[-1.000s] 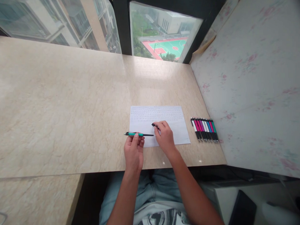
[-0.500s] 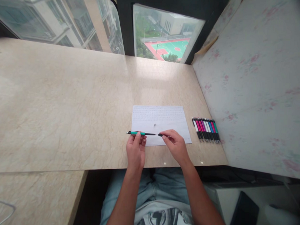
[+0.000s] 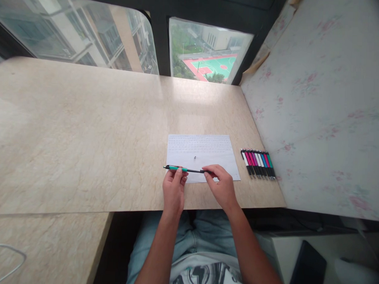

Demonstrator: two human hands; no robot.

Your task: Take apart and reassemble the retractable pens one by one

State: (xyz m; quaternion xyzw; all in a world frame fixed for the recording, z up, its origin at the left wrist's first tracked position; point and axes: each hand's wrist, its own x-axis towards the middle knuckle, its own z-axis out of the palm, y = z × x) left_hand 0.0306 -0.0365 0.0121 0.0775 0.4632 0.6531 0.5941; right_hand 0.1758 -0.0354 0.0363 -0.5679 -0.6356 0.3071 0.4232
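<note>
Here, left hand: the left hand [image 3: 174, 193] grasps the green pen barrel [image 3: 177, 169], thumb laid along it, fingers curled beneath.
Right hand: the right hand [image 3: 222, 186] pinches the black grip section [image 3: 206, 171] between thumb and fingertips.
Pen: held level and crosswise between the two hands, its clip end pointing out beyond the left one.
Refill: a thin dark refill [image 3: 194, 171] bridges the gap between the hands, out of the barrel and up to the grip section; how far it goes inside, I cannot tell.
Small metal piece: a tiny metal piece [image 3: 194, 157] lies just beyond the hands, apart from both, on the paper.
Paper: a sheet of paper [image 3: 220, 153], handwritten on its far part, lies under and beyond the hands on the counter [image 3: 93, 142].
Pen row: a row of pens [image 3: 257, 164] in white, pink, purple, blue and green, all with black grips, sits to the right of the right hand, near the floral wallpaper [image 3: 315, 109].
</note>
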